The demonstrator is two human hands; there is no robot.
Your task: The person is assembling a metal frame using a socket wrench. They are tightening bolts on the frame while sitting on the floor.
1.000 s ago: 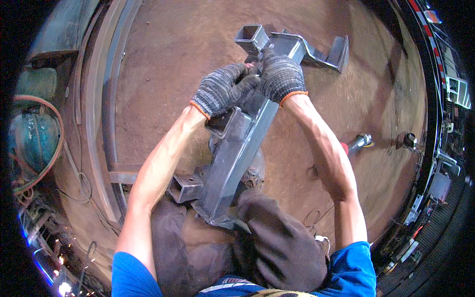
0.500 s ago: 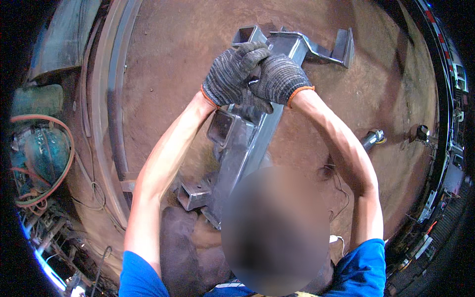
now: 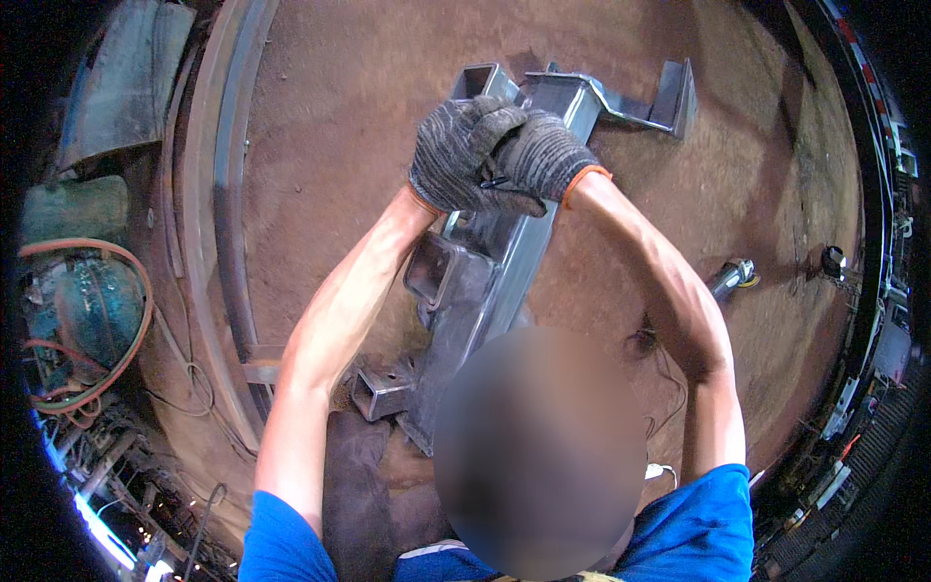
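My left hand (image 3: 451,155) and my right hand (image 3: 545,160), both in grey striped knit gloves with orange cuffs, are pressed together above a welded steel beam (image 3: 519,276). Their fingers are closed and overlapping. A small dark tip shows between them, but I cannot make out what it belongs to. Short square tubes stick out from the beam's left side: one beyond my hands (image 3: 477,80), a middle one (image 3: 433,267) and a nearer one (image 3: 383,393). At the far right end sits an angled steel bracket (image 3: 664,107). A blurred oval hides the beam's near end.
An angle grinder (image 3: 729,278) lies on the brown floor (image 3: 339,97) to the right, with a cable nearby. Long steel bars (image 3: 230,175) run along the left. Beyond them are a teal rounded tank (image 3: 82,310), an orange hose (image 3: 145,301) and a curved metal sheet (image 3: 126,87).
The whole view has shifted slightly, so the beam's far end sits a little lower. My hands stay together over the same stretch of beam, and my left forearm has swung slightly to the right.
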